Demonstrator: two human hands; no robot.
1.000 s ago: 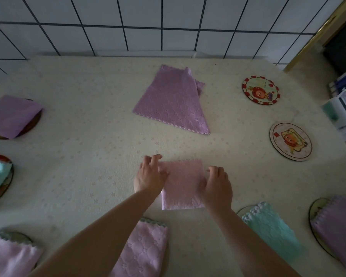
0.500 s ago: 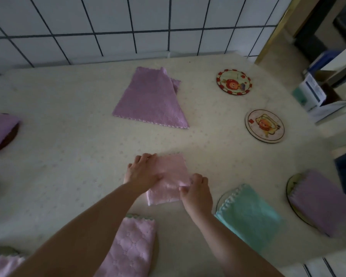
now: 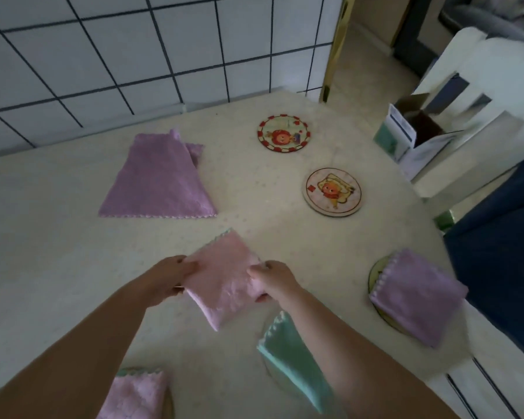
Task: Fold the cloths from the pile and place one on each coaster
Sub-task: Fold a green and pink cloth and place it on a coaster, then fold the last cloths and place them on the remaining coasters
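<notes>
Both hands' grip holds folded pink cloth (image 3: 224, 279).

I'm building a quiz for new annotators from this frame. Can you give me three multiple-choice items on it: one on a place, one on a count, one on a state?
1. Where does the unfolded purple cloth lie?
A. On a coaster
B. On the table near the tiled wall
C. In the box

2. How many coasters in view are bare?
A. Two
B. Four
C. None

3. What is happening with the folded pink cloth?
A. It lies untouched
B. One hand presses it flat
C. Both hands hold it

Key: 1 B, it lies spread on the table below the wall. 2 A, the red-rimmed coaster and the pale coaster carry nothing. 3 C, the left hand and right hand grip its opposite edges.
</notes>
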